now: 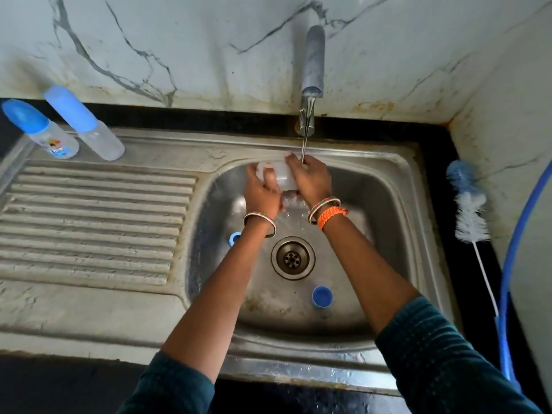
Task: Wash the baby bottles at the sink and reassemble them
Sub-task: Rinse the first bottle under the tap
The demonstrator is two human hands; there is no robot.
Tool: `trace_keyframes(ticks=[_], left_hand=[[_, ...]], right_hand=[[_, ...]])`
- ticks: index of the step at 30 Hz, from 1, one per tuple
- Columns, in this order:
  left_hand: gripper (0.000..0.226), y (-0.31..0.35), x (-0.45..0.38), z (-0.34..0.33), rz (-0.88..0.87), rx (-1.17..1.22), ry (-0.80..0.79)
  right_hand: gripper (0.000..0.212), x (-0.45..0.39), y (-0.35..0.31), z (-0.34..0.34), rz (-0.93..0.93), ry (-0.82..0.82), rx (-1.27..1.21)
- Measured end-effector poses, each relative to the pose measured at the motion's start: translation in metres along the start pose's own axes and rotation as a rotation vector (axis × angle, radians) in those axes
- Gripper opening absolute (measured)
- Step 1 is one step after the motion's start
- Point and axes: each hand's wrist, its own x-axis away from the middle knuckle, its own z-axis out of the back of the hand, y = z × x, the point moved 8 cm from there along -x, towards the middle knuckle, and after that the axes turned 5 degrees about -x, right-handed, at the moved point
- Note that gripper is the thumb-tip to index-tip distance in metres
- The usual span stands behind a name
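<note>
Over the steel sink basin (388,222), both my hands hold a clear baby bottle body (282,174) under the tap's running water. My left hand (263,192) grips its left end. My right hand (310,179) wraps its right side, and the water stream lands on that hand. A blue screw ring (234,238) lies in the basin beside my left wrist. A blue cap (322,296) sits in the basin below the drain (292,257). Two assembled bottles with blue caps (38,130) (86,124) stand at the drainboard's far left corner.
The tap (312,64) juts from the marble wall above the basin. A bottle brush (470,201) with a white wire handle lies on the black counter at the right, beside a blue hose (507,282). The ribbed drainboard (89,222) fills the left.
</note>
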Motion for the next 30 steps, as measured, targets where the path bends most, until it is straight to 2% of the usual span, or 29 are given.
trace_keyframes(ticks=[1,3,4,5,7,8,10,12,14,15,17,20,22,24,25,26,27,29,30], left_hand=[[0.044,-0.021,0.000,-0.009,0.243,0.147,-0.102],[0.057,-0.048,0.024,-0.035,0.727,0.474,-0.421],[0.055,-0.053,0.038,-0.045,0.876,0.583,-0.551],[0.052,-0.055,0.047,-0.050,0.948,0.637,-0.623],[0.058,-0.053,0.053,-0.058,0.952,0.665,-0.680],[0.065,-0.050,0.053,-0.062,0.932,0.669,-0.676],[0.069,-0.044,0.044,-0.069,0.857,0.691,-0.596],[0.063,-0.037,0.034,-0.070,0.724,0.707,-0.489],[0.051,-0.036,0.018,-0.059,0.504,0.592,-0.323],[0.040,-0.034,0.012,-0.052,0.395,0.528,-0.261],[0.030,-0.032,0.006,-0.046,0.306,0.502,-0.217],[0.053,-0.029,0.009,-0.052,0.515,0.609,-0.347],[0.065,-0.024,0.017,-0.060,0.666,0.664,-0.563],[0.064,-0.019,0.027,-0.064,0.774,0.646,-0.754],[0.060,-0.016,0.030,-0.063,0.801,0.627,-0.782],[0.056,-0.014,0.030,-0.062,0.812,0.605,-0.743],[0.055,-0.012,0.026,-0.060,0.806,0.580,-0.641],[0.055,-0.003,0.014,-0.053,0.672,0.459,-0.374],[0.057,0.003,0.008,-0.046,0.543,0.301,-0.253]], right_hand=[[0.041,0.005,-0.009,0.005,0.138,0.070,0.154],[0.028,0.017,-0.031,0.008,0.430,0.148,0.337],[0.021,0.019,-0.039,0.005,0.524,0.102,0.345],[0.015,0.020,-0.044,-0.001,0.574,0.023,0.297],[0.011,0.021,-0.045,-0.005,0.523,-0.090,0.063],[0.012,0.019,-0.043,-0.003,0.458,-0.081,-0.058],[0.008,0.006,-0.033,0.006,0.277,0.037,-0.196],[0.011,-0.011,-0.018,0.018,0.044,0.158,-0.221],[0.015,-0.021,-0.002,0.021,-0.197,0.137,-0.280],[0.014,-0.023,0.003,0.021,-0.261,0.114,-0.289],[0.011,-0.018,-0.004,0.018,-0.213,0.090,-0.174],[0.011,0.003,-0.041,0.009,0.159,0.060,-0.086],[0.021,0.016,-0.058,-0.001,0.354,-0.102,-0.236],[0.027,0.018,-0.060,-0.002,0.358,-0.284,-0.452],[0.027,0.017,-0.060,-0.004,0.325,-0.353,-0.528],[0.025,0.014,-0.057,-0.005,0.279,-0.360,-0.537],[0.021,0.009,-0.053,-0.003,0.225,-0.290,-0.512],[0.011,0.000,-0.039,0.009,0.092,-0.015,-0.448],[0.011,-0.004,-0.027,0.016,-0.013,0.123,-0.476]])
